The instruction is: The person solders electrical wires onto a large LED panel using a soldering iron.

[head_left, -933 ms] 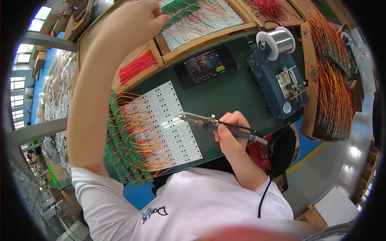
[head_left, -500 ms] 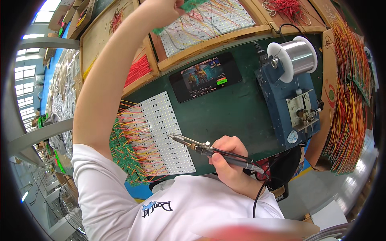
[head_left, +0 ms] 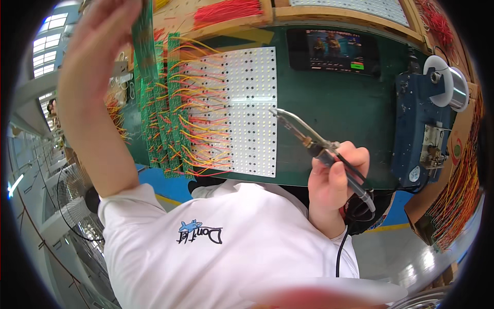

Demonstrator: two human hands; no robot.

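Note:
My left hand (head_left: 95, 56), smeared by motion, is raised at the far left with its fingers closed on a green circuit board (head_left: 144, 44). That board hangs on edge above other green circuit boards (head_left: 163, 129) lined up on the table. Red and yellow wires (head_left: 205, 110) run from these boards onto a white panel (head_left: 251, 123) dotted with small light squares. In my right hand (head_left: 337, 177) is a soldering iron (head_left: 318, 149), held like a pen. Its tip points up and left, over the panel's right edge; whether they touch I cannot tell.
A phone (head_left: 332, 51) lies at the back of the green table (head_left: 329, 100). To the right stand a blue machine (head_left: 416, 110) and a solder wire spool (head_left: 441, 77). Beyond it, a cardboard box (head_left: 423, 210) holds wired boards. Wooden trays (head_left: 288, 18) with red wires (head_left: 229, 11) line the back.
My left hand has swung from the back trays to the left, bringing a green board over the lined-up boards. The view has shifted too. My right hand still holds the soldering iron.

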